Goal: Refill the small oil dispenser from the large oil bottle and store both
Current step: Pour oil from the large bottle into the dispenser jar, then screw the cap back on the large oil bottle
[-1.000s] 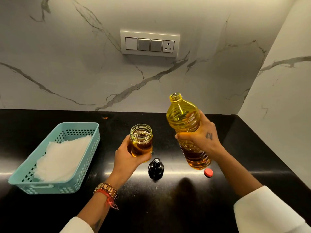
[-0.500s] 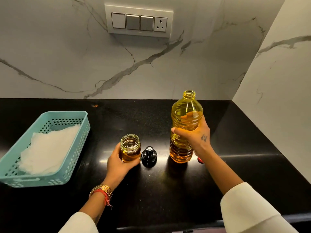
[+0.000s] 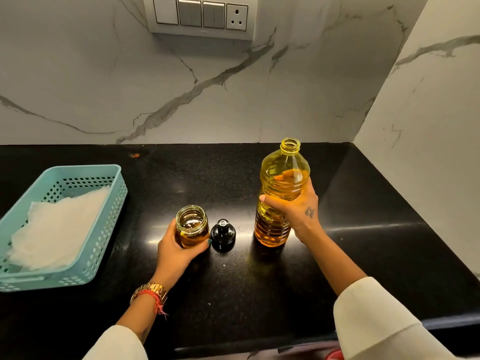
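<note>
The small glass oil dispenser (image 3: 191,226), open-topped and partly full of amber oil, stands on the black counter (image 3: 233,281). My left hand (image 3: 176,252) grips its lower body from the near side. Its black spout lid (image 3: 222,233) sits on the counter just to its right. The large plastic oil bottle (image 3: 279,188), uncapped and full of yellow oil, stands upright on the counter to the right. My right hand (image 3: 298,211) is wrapped round its middle. The bottle's red cap is hidden behind my right wrist.
A teal plastic basket (image 3: 109,203) holding white paper towels (image 3: 57,229) sits at the left. Marble walls close the back and right side; a switch panel (image 3: 201,16) is on the back wall. The counter's front edge runs below my forearms.
The tilted, raised bottle has come upright and been set down on the counter. The dispenser has also been lowered onto the counter beside its lid.
</note>
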`<action>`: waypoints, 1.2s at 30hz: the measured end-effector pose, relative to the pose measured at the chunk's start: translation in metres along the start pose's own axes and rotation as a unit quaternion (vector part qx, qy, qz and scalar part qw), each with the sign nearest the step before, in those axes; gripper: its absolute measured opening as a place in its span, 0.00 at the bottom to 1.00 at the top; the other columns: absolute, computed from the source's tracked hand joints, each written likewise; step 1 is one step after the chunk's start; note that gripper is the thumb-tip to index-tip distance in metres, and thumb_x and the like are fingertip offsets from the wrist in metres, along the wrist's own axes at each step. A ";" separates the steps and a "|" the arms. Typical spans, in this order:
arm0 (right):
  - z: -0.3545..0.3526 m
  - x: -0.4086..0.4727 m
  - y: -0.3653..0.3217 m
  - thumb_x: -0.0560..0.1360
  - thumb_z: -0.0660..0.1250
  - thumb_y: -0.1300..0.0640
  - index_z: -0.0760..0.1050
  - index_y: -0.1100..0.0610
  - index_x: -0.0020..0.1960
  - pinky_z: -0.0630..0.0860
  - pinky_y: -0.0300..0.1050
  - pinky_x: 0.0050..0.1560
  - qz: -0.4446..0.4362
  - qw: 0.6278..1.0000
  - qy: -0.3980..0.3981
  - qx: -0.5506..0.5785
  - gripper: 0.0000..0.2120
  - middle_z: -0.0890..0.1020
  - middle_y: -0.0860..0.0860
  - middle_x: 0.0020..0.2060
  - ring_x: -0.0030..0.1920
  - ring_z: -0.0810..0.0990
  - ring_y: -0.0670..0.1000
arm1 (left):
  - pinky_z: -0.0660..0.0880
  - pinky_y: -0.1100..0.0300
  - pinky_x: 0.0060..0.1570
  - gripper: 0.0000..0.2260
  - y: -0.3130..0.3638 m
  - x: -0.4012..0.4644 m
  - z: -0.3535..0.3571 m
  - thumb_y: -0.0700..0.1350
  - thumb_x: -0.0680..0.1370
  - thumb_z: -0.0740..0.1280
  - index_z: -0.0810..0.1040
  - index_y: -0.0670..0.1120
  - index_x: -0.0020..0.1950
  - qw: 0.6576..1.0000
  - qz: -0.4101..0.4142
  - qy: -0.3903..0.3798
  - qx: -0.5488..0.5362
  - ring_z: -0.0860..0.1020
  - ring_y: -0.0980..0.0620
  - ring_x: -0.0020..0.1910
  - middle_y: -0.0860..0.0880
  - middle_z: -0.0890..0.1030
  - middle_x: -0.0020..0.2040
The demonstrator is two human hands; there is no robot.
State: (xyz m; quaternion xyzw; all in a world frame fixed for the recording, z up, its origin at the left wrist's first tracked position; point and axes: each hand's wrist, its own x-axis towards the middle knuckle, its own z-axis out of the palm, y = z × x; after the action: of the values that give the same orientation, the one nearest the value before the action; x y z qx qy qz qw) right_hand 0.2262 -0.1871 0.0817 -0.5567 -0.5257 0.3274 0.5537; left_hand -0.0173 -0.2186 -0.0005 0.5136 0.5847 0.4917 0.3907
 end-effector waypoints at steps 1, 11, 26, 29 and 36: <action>-0.001 0.000 0.001 0.59 0.80 0.58 0.68 0.47 0.58 0.77 0.35 0.49 0.003 1.000 -0.001 0.003 0.33 0.78 0.43 0.50 0.51 0.79 0.42 | 0.70 0.72 0.49 0.30 -0.001 0.000 0.000 0.36 0.62 0.79 0.72 0.50 0.60 1.000 -0.001 0.000 -0.001 0.78 0.65 0.49 0.57 0.79 0.51; -0.007 -0.002 0.005 0.61 0.79 0.58 0.64 0.49 0.64 0.75 0.30 0.44 0.020 0.999 -0.017 0.024 0.37 0.78 0.42 0.52 0.51 0.78 0.40 | 0.72 0.62 0.57 0.31 -0.007 0.002 -0.002 0.38 0.63 0.79 0.72 0.51 0.62 1.000 0.000 -0.013 0.001 0.78 0.61 0.53 0.56 0.80 0.54; -0.073 0.006 -0.018 0.58 0.76 0.63 0.52 0.43 0.72 0.64 0.50 0.66 0.039 0.987 -0.155 -0.011 0.51 0.66 0.52 0.69 0.68 0.66 0.50 | 0.61 0.56 0.71 0.41 0.063 0.000 -0.001 0.54 0.65 0.75 0.58 0.51 0.73 0.973 0.213 0.066 0.053 0.61 0.56 0.72 0.52 0.62 0.74; -0.086 0.005 -0.011 0.64 0.76 0.65 0.60 0.48 0.71 0.69 0.50 0.64 0.036 0.991 -0.105 -0.075 0.42 0.69 0.52 0.67 0.66 0.69 0.51 | 0.65 0.62 0.66 0.40 0.092 0.000 0.027 0.58 0.65 0.72 0.60 0.51 0.73 0.966 0.254 0.013 0.038 0.63 0.57 0.71 0.54 0.64 0.73; -0.080 -0.005 0.049 0.66 0.75 0.58 0.74 0.53 0.63 0.74 0.45 0.58 0.114 0.940 -0.107 -0.302 0.27 0.77 0.53 0.60 0.57 0.77 0.53 | 0.63 0.43 0.69 0.50 0.099 0.006 0.094 0.66 0.60 0.72 0.46 0.62 0.74 0.971 0.161 -0.160 0.071 0.58 0.53 0.73 0.55 0.56 0.76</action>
State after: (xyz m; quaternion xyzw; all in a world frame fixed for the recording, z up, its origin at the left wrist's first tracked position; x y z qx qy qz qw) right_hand 0.3119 -0.2054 0.0470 -0.7152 -0.5893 0.2721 0.2591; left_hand 0.0936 -0.1971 0.0764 0.6994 0.4579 0.4170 0.3569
